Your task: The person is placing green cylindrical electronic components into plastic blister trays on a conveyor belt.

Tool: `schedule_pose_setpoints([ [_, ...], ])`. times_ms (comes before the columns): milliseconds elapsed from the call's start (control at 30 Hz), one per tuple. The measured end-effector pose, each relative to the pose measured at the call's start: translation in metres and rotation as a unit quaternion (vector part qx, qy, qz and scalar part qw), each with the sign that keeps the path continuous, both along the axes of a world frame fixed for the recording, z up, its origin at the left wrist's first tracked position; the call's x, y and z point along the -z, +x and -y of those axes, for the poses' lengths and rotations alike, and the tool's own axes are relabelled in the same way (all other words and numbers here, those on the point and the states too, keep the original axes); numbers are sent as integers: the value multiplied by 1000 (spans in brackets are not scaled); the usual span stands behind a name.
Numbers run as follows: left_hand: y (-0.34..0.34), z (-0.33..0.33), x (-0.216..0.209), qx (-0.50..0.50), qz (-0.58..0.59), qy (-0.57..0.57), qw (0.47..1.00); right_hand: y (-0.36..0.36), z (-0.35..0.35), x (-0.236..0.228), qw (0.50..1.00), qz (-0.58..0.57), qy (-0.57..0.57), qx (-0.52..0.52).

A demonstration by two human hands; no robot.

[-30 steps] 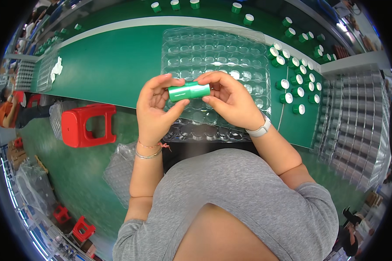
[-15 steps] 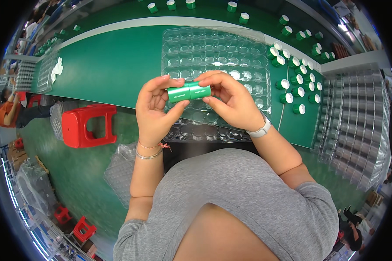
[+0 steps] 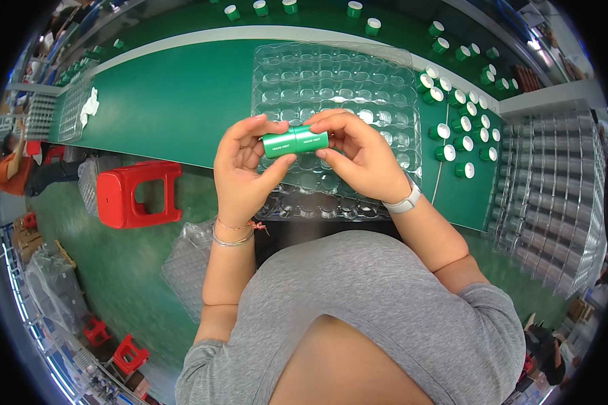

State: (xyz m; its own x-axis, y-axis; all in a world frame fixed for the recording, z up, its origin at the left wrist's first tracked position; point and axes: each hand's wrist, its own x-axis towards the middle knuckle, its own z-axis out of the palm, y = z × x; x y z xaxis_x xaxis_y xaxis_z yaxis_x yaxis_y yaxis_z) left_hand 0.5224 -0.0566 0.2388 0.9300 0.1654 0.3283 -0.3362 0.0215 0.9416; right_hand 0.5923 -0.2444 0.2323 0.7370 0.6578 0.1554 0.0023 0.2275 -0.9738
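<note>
Green cylinder (image 3: 295,141) lay level between my two hands, lifted above the clear plastic tray (image 3: 331,81) of empty round pockets. It looked like two small green pots joined end to end, with a seam at the middle. My left hand (image 3: 244,167) grasped its left end, thumb under it and fingers curled over the top. My right hand (image 3: 359,154) grasped the right end the same way, fingertips pinching from above and thumb from below. The tray rested on the green tabletop (image 3: 175,101), its near edge overhanging toward my body. To the right of the tray stood a cluster of small green pots with white tops (image 3: 459,125), well apart from my hands. A red stool (image 3: 132,192) stood on the floor to my left, beside the tabletop's edge.
</note>
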Motion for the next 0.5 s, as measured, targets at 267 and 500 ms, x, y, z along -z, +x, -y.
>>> schedule_pose_setpoints([
  [267,-1,3,-4,-11,2,-2,1000,0,1,0,1000,4,4,-3],
  [500,-1,2,-7,0,16,24,1000,-1,1,-1,1000,15,26,-7],
])
